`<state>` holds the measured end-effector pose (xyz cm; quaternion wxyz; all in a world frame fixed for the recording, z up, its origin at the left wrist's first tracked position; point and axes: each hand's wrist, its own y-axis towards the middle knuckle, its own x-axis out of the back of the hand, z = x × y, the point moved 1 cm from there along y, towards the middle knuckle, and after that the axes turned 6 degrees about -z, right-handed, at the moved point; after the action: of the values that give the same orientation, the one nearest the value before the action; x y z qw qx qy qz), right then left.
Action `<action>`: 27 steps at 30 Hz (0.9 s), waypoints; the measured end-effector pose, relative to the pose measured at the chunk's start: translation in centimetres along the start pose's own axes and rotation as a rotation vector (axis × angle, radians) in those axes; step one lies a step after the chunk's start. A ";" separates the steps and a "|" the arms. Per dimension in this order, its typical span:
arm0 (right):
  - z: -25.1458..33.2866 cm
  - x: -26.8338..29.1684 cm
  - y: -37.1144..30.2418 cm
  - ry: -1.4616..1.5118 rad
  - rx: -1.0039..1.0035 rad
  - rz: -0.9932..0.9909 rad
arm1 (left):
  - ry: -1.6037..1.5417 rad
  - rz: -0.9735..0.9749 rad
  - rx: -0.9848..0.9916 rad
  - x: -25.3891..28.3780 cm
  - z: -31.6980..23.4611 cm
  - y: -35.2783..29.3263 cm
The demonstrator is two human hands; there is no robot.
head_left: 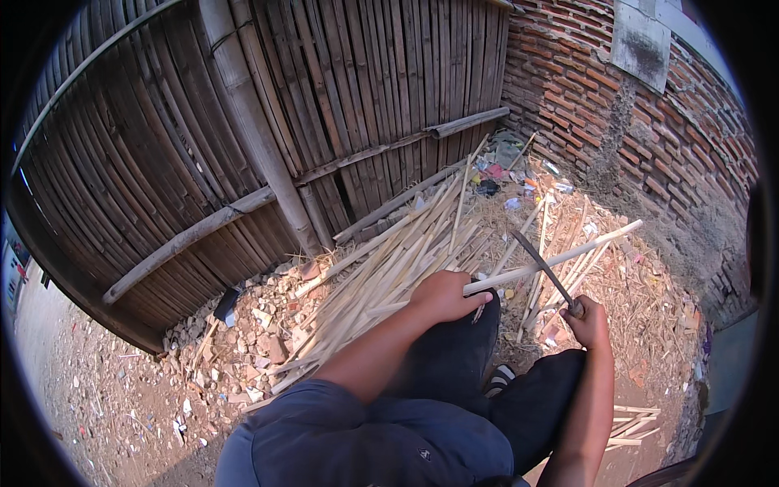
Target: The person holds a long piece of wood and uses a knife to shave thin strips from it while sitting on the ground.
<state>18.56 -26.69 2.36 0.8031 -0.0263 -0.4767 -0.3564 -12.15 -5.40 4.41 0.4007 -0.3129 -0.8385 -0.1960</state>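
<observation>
My left hand [449, 296] is wrapped round a long pale bamboo stick [596, 241], which slants up to the right across my knee. In my right hand [589, 325] is the handle of a long narrow knife [555, 282]. Its dark blade points up and to the left and crosses the stick to the right of my left hand. Whether the edge bites into the stick or only touches it, I cannot tell. Beyond my left arm lies a loose pile of similar pale sticks [389, 260].
More sticks [560, 268] lie on the litter-strewn ground ahead, and a small bundle [633, 426] lies at the lower right. A bamboo wall [365, 89] stands at the left, a brick wall [568, 97] at the far right. Broken rubble [251, 341] covers the ground by the bamboo wall.
</observation>
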 end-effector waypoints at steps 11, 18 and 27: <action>2.3 -1.5 1.6 -0.035 0.074 0.017 | -0.013 0.022 0.045 -0.5 2.1 -0.4; 1.1 -2.0 1.6 -0.159 0.101 0.040 | -0.075 0.008 0.021 0.9 2.3 -0.3; 1.6 -2.3 1.7 -0.194 0.069 0.071 | 0.007 0.073 0.028 0.0 4.0 0.8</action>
<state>17.68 -23.56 1.96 0.7657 -0.0498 -0.5630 -0.3070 -13.73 -2.51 2.06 0.4150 -0.3368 -0.8278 -0.1705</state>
